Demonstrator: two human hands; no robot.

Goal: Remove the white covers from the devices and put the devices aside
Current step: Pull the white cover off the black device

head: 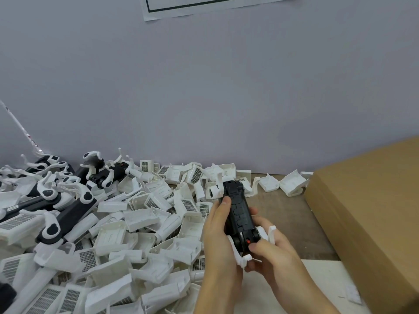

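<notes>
While the left hand grips the black device at lower centre of the frame to steady it, the right hand pinches its near end, apparently to free the remaining white cover, with shed covers heaped at lower left.
</notes>
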